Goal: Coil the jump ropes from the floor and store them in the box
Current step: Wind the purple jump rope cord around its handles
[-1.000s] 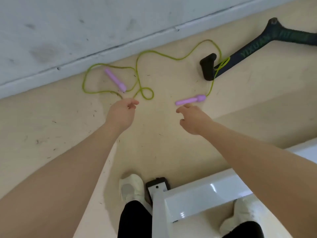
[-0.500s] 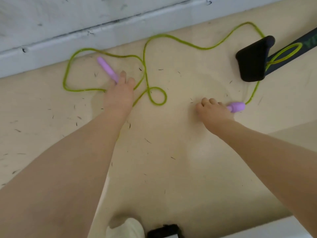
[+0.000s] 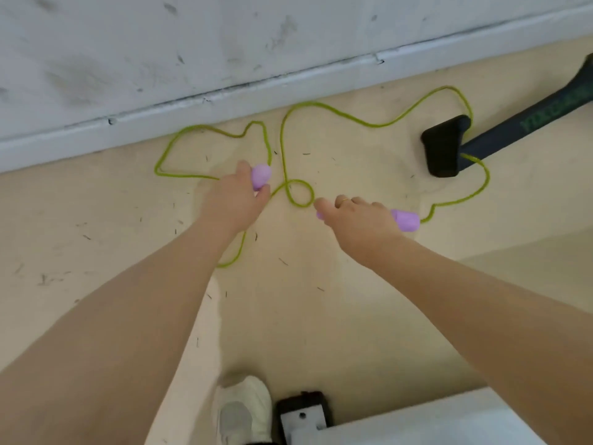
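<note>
Green jump-rope cord (image 3: 337, 114) sprawls in loops on the floor (image 3: 96, 220) by the wall — your left hand (image 3: 236, 200) and right hand (image 3: 359, 220) each grip a purple handle (image 3: 260, 176).

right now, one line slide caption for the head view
Left hand and right hand each grip a purple handle of the green jump rope sprawled on the floor.

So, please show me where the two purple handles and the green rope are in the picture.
left purple handle (image 3: 260, 175), head view, on the rounded end above the left hand (image 3: 236, 200).
right purple handle (image 3: 407, 220), head view, on the end past the right hand (image 3: 359, 220).
green rope (image 3: 300, 193), head view, on the small loop.
</note>
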The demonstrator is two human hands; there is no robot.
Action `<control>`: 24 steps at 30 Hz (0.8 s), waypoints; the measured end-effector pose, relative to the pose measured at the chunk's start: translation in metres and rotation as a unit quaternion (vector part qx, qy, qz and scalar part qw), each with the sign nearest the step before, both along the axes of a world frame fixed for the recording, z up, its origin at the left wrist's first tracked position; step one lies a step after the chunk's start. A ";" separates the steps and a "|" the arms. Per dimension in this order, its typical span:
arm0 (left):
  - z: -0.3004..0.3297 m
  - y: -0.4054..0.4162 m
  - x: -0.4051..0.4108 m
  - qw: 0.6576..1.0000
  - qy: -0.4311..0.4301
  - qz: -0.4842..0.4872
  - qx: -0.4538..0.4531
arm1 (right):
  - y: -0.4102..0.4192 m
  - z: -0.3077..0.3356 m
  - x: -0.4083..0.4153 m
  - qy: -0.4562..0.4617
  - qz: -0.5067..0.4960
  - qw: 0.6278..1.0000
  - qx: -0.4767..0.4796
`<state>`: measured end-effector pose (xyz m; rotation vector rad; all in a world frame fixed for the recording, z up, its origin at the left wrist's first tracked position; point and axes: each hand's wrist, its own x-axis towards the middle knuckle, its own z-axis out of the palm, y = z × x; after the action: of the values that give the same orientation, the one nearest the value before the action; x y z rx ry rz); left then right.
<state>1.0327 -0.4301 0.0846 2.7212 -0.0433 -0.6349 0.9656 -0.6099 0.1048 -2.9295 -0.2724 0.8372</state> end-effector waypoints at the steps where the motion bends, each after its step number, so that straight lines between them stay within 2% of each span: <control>1: 0.022 -0.007 -0.012 0.996 0.040 0.063 -0.052 | -0.003 0.023 -0.008 0.018 0.018 0.999 0.022; 2: 0.045 -0.014 -0.023 0.980 0.088 0.127 -0.124 | -0.006 0.048 -0.016 0.030 0.049 0.998 0.037; 4: 0.095 -0.024 -0.042 0.920 0.169 0.231 -0.267 | -0.011 0.097 -0.028 0.033 0.122 0.991 0.045; 5: 0.123 -0.025 -0.049 0.899 0.190 0.255 -0.302 | -0.012 0.122 -0.031 0.033 0.141 0.988 0.047; 9: 0.243 -0.019 -0.067 0.893 0.226 0.216 -0.322 | -0.002 0.237 -0.035 0.058 0.134 0.987 0.071; 12: 0.333 -0.014 -0.075 0.868 0.267 0.213 -0.360 | 0.012 0.331 -0.035 0.106 0.164 0.976 0.096; 15: 0.411 -0.012 -0.083 0.840 0.309 0.221 -0.388 | 0.026 0.419 -0.034 0.040 0.244 0.966 0.078; 19: 0.485 -0.009 -0.091 0.746 0.407 0.250 -0.465 | 0.044 0.510 -0.039 -0.030 0.317 0.945 0.073; 20: 0.503 -0.009 -0.090 0.737 0.425 0.240 -0.467 | 0.048 0.530 -0.040 -0.032 0.328 0.941 0.073; 24: 0.570 -0.008 -0.080 0.749 0.459 0.183 -0.442 | 0.060 0.586 -0.048 -0.064 0.383 0.919 0.069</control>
<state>0.9524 -0.4381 0.6544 1.2557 0.3336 -1.3193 0.9180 -0.5500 0.6906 -2.7129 -1.4821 0.6290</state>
